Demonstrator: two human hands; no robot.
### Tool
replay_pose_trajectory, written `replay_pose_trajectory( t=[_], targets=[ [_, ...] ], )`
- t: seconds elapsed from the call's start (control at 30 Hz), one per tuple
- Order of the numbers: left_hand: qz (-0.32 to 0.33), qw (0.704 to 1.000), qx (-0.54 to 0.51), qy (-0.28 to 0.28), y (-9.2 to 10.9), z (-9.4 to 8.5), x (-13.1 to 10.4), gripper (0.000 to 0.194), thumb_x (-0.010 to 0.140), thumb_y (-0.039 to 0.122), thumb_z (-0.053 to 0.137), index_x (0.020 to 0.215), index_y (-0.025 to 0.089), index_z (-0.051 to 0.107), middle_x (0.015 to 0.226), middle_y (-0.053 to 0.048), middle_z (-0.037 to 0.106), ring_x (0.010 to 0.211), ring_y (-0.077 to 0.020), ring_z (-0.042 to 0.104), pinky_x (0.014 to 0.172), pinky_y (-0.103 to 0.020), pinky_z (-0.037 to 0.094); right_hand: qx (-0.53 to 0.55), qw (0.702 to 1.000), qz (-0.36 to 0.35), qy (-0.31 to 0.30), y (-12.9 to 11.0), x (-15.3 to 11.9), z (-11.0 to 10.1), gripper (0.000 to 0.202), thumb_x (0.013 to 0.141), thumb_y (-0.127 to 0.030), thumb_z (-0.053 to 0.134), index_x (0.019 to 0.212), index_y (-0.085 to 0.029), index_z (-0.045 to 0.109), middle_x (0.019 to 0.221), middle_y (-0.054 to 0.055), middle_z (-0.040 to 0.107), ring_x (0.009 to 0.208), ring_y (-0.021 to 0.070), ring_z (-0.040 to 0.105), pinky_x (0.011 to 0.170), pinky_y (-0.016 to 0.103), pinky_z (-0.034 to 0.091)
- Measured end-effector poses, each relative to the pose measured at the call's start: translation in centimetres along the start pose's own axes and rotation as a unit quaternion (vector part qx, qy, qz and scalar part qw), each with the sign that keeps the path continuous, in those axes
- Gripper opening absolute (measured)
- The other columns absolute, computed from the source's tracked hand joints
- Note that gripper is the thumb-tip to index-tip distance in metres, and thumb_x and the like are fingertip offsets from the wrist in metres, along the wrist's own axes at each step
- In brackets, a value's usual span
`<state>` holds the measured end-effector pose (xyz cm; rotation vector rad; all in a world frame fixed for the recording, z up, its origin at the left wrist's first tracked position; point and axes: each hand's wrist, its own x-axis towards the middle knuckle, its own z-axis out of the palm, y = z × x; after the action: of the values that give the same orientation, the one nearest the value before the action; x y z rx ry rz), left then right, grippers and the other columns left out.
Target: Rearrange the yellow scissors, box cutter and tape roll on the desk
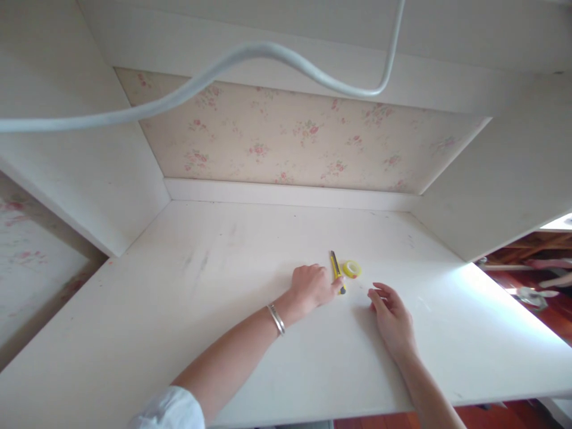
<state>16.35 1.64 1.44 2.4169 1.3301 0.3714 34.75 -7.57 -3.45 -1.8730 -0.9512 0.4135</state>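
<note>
Curving past wallpaper (277, 128) runs a white cable (268, 49); on the desktop (241, 250), tape (346, 270) lies beside the cutter (336, 264). The left hand (311, 285) touches the cutter, grip unclear; the right hand (394, 320) curls half-open nearby.

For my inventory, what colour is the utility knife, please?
Utility knife: yellow with dark parts, in head view.

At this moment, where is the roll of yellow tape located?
In the head view, the roll of yellow tape lies on the white surface, right of centre, just right of the yellow cutter and farther away than the right hand.
</note>
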Motion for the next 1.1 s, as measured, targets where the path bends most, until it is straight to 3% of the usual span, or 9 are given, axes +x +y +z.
replay_pose_trajectory(
  t=[0.13, 0.2, 0.3, 0.37, 0.5, 0.57, 0.7, 0.83, 1.1],
  targets=[
    [-0.037, 0.998, -0.053, 0.014, -5.0, -2.8, -4.2, 0.047, 0.085, 0.055, 0.034, 0.067, 0.02, 0.061, 0.069, -0.004, 0.064, 0.064, -0.0169, 0.056, 0.059, -0.027, 0.036, -0.023, 1.0, 0.01, 0.001, -0.4, -0.8, -0.5, 0.041, 0.076, -0.055, 0.053, 0.095, -0.019, 0.061, 0.068, 0.001, 0.058, 0.062, 0.0158, 0.051, 0.057, 0.026, 0.04],
    [-0.065, 0.992, -0.11, 0.025, -7.5, -3.9, -6.3, 0.046, 0.085, 0.052, 0.036, 0.059, 0.019, 0.053, 0.056, 0.0, 0.054, 0.054, -0.0124, 0.047, 0.054, -0.025, 0.029, -0.051, 0.999, 0.013, 0.008, -1.0, -1.6, -0.1, 0.037, 0.075, -0.056, 0.056, 0.083, -0.02, 0.061, 0.061, -0.001, 0.052, 0.057, 0.0141, 0.046, 0.053, 0.025, 0.035],
    [-0.102, 0.965, -0.242, 0.027, -10.4, -4.9, -8.3, 0.046, 0.084, 0.052, 0.038, 0.052, 0.018, 0.038, 0.048, 0.005, 0.033, 0.049, -0.0093, 0.033, 0.049, -0.024, 0.022, 0.018, 1.0, 0.006, -0.01, -3.3, -3.4, 2.0, 0.038, 0.076, -0.057, 0.055, 0.07, -0.019, 0.055, 0.055, -0.003, 0.04, 0.052, 0.0113, 0.034, 0.048, 0.024, 0.027],
    [-0.125, 0.939, -0.321, 0.025, -11.3, -5.1, -8.7, 0.047, 0.081, 0.053, 0.041, 0.052, 0.018, 0.031, 0.05, 0.006, 0.024, 0.049, -0.0087, 0.027, 0.047, -0.024, 0.019, 0.119, 0.99, -0.007, -0.076, -5.9, -4.8, 4.5, 0.04, 0.077, -0.057, 0.054, 0.064, -0.019, 0.048, 0.054, -0.004, 0.034, 0.051, 0.0103, 0.03, 0.047, 0.023, 0.024],
    [-0.135, 0.902, -0.41, 0.025, -11.8, -4.7, -8.7, 0.046, 0.079, 0.054, 0.044, 0.053, 0.019, 0.03, 0.053, 0.006, 0.022, 0.051, -0.0088, 0.024, 0.049, -0.024, 0.019, 0.183, 0.948, -0.012, -0.259, -12.2, -7.4, 11.1, 0.045, 0.081, -0.054, 0.049, 0.055, -0.02, 0.035, 0.052, -0.006, 0.029, 0.048, 0.0088, 0.025, 0.046, 0.023, 0.021],
    [-0.136, 0.887, -0.44, 0.027, -12.0, -4.3, -8.6, 0.041, 0.081, 0.05, 0.04, 0.055, 0.018, 0.036, 0.053, 0.005, 0.027, 0.052, -0.0093, 0.026, 0.05, -0.024, 0.02, 0.182, 0.934, -0.019, -0.308, -14.3, -8.3, 14.4, 0.045, 0.082, -0.054, 0.047, 0.054, -0.02, 0.037, 0.051, -0.005, 0.031, 0.049, 0.0091, 0.027, 0.046, 0.023, 0.022],
    [-0.17, 0.863, -0.475, 0.037, -12.7, -3.8, -8.5, 0.037, 0.084, 0.043, 0.033, 0.059, 0.017, 0.044, 0.054, 0.004, 0.036, 0.051, -0.0098, 0.03, 0.049, -0.024, 0.021, 0.205, 0.947, -0.035, -0.244, -15.0, -9.6, 19.1, 0.042, 0.081, -0.052, 0.047, 0.056, -0.02, 0.037, 0.054, -0.005, 0.032, 0.053, 0.0102, 0.032, 0.05, 0.023, 0.028],
    [-0.177, 0.855, -0.487, 0.022, -13.4, -4.1, -8.1, 0.035, 0.083, 0.041, 0.035, 0.058, 0.018, 0.043, 0.049, 0.005, 0.033, 0.048, -0.0095, 0.029, 0.048, -0.024, 0.021, 0.208, 0.948, -0.038, -0.237, -13.5, -9.7, 20.5, 0.04, 0.084, -0.051, 0.044, 0.06, -0.02, 0.039, 0.057, -0.005, 0.034, 0.055, 0.0103, 0.033, 0.051, 0.023, 0.029],
    [-0.164, 0.864, -0.476, 0.016, -13.2, -4.1, -8.0, 0.036, 0.083, 0.04, 0.035, 0.054, 0.019, 0.036, 0.043, 0.005, 0.032, 0.047, -0.0095, 0.03, 0.049, -0.024, 0.022, 0.217, 0.926, -0.029, -0.306, -12.8, -8.6, 19.6, 0.041, 0.085, -0.051, 0.045, 0.06, -0.02, 0.038, 0.054, -0.006, 0.034, 0.051, 0.0092, 0.031, 0.048, 0.023, 0.026]
  ],
)
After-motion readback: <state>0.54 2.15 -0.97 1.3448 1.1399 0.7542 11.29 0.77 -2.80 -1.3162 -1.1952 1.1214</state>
